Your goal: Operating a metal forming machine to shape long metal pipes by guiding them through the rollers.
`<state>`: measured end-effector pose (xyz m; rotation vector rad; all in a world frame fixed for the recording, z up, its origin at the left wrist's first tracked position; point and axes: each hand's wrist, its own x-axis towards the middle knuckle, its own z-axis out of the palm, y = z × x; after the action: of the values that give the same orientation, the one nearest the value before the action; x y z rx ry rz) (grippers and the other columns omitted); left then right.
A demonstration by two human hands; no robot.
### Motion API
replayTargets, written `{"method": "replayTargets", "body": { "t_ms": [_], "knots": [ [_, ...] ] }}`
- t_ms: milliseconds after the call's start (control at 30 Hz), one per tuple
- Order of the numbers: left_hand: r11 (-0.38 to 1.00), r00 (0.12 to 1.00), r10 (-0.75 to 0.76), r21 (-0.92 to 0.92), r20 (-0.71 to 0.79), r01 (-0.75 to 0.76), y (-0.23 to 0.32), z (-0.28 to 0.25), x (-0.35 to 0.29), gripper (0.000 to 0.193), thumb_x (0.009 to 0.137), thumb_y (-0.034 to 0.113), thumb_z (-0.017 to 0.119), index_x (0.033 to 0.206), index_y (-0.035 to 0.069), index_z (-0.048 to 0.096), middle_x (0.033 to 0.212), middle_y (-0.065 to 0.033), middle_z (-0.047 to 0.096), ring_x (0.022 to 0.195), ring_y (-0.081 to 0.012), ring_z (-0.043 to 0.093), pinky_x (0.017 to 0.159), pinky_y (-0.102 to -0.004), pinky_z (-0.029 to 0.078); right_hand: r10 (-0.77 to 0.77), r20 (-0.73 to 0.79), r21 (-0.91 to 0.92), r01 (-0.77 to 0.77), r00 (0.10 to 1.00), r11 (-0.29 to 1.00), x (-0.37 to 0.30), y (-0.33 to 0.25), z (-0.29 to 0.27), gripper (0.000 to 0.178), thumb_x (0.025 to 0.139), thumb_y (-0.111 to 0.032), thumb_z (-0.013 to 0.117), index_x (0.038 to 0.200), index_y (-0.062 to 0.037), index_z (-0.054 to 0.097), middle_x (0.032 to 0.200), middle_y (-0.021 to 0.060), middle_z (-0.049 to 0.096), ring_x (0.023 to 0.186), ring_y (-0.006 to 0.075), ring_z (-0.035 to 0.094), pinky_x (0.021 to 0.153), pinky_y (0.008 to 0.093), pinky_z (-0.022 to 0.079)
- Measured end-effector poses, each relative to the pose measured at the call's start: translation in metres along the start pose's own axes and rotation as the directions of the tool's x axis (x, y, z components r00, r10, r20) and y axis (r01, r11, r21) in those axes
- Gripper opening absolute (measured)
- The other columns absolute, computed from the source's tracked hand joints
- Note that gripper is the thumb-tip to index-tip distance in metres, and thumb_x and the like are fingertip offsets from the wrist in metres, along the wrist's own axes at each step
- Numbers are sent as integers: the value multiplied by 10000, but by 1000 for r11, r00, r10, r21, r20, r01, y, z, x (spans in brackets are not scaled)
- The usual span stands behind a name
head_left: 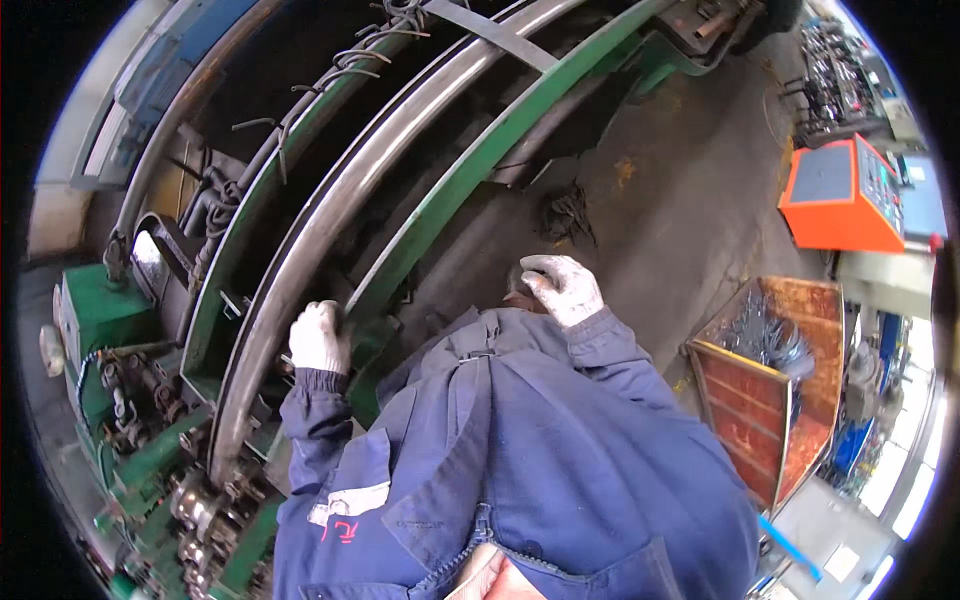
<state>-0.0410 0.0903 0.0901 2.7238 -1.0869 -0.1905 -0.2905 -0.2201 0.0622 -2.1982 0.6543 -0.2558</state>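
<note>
My left hand (320,338), in a white work glove, is between a long curved steel bar (335,205) and the near end of a green beam (480,150). Its fingers are bent and slightly smeared, and whether they grip anything does not show. In front of my body is my right hand (565,290), also gloved in white. Its fingers curve loosely apart from the thumb, with nothing seen between them. Both forearms wear dark blue sleeves.
Greasy machine parts and a green housing (105,310) stand at left. A rusty-red bin (745,400) at right holds a tangle of metal pieces. Beyond it is an orange control box (840,200). Dark scraps (568,215) lie on the stained floor (690,180).
</note>
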Motion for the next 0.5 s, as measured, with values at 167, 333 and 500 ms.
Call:
{"method": "replayTargets", "body": {
  "t_ms": [167,333,500],
  "knots": [
    [976,990,-143,162,-10,143,0,25,4,219,737,144,746,944,106,685,905,-146,654,883,-347,660,767,-470,521,-75,51,31,74,996,997,44,43,-32,278,900,-199,717,1133,-47,732,1095,137,732,1005,254,701,887,345,550],
    [931,945,-315,165,-90,326,28,19,9,272,744,196,771,987,100,694,948,-139,657,916,-345,652,794,-479,523,-229,123,193,203,966,960,122,25,-46,239,913,-203,724,1098,-52,741,1067,145,739,978,261,711,883,359,554],
    [940,832,-340,-135,-438,313,71,24,-11,432,717,152,786,1103,76,609,1070,-137,612,1053,-359,596,929,-478,484,-474,163,273,422,866,865,199,-10,-39,208,940,-144,716,1122,-45,735,1015,112,738,908,197,706,826,312,561]
  ]
}}
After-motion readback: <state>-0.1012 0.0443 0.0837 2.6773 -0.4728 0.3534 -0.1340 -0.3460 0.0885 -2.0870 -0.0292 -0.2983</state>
